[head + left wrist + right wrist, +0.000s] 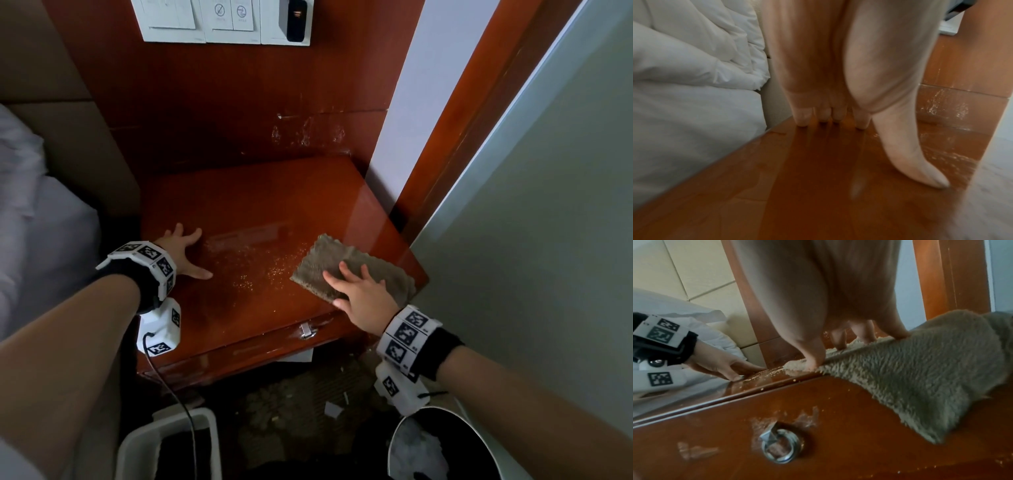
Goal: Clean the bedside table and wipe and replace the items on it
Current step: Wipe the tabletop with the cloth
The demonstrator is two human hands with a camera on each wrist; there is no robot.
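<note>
Wiping step: right hand (363, 294) flat, pressing cloth (352, 270), lower right; left hand (181, 253) splayed on bedside table (260, 202). Next, probably sweep crumbs (260, 267) leftward.

bedside table (260, 205): glossy red-brown | cloth (349, 270): grey-brown | bedding (41, 219): white

1. Each wrist wore a black band (442, 353) ringed with white blocks printed with black square markers.
2. A white camera box (161, 329) hung under the left wrist, trailing a black cable (171, 383).
3. Both forearms were bare.
</note>
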